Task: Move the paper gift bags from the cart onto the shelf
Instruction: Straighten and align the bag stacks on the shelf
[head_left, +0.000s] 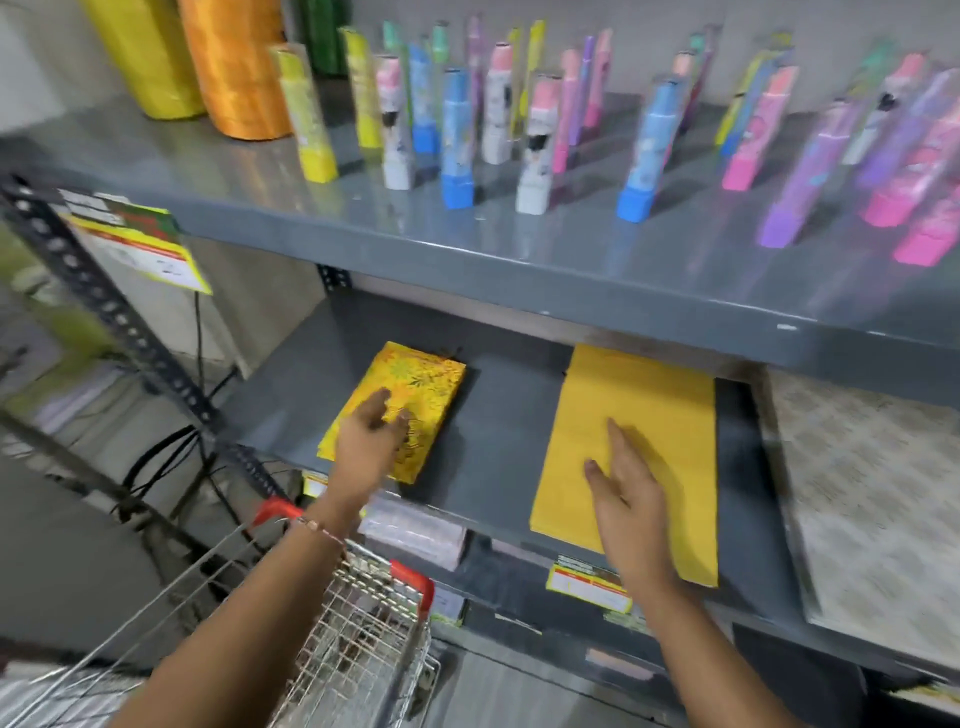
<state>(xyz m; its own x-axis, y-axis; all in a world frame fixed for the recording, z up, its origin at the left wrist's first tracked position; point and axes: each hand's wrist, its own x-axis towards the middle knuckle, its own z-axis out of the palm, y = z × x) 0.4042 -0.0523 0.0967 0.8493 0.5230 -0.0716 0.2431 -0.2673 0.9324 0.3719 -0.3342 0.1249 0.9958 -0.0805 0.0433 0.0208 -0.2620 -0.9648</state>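
A stack of yellow patterned gift bags (415, 384) lies flat on the left part of the middle grey shelf (498, 441). My left hand (371, 441) rests on top of that stack, fingers loosely spread. To the right lies a larger pile of plain orange-yellow paper bags (660, 415), flat on the same shelf. My right hand (626, 499) hovers over or rests on its front half, fingers apart and holding nothing. The wire cart (358, 623) with red corner trim stands below my left arm; I cannot tell what it holds.
The upper shelf (519, 244) carries several upright colourful tubes (457, 140) and big yellow and orange rolls (228, 67). A pale patterned sheet (872, 519) lies at the right of the middle shelf. A slotted metal upright (104, 301) and cables stand at the left.
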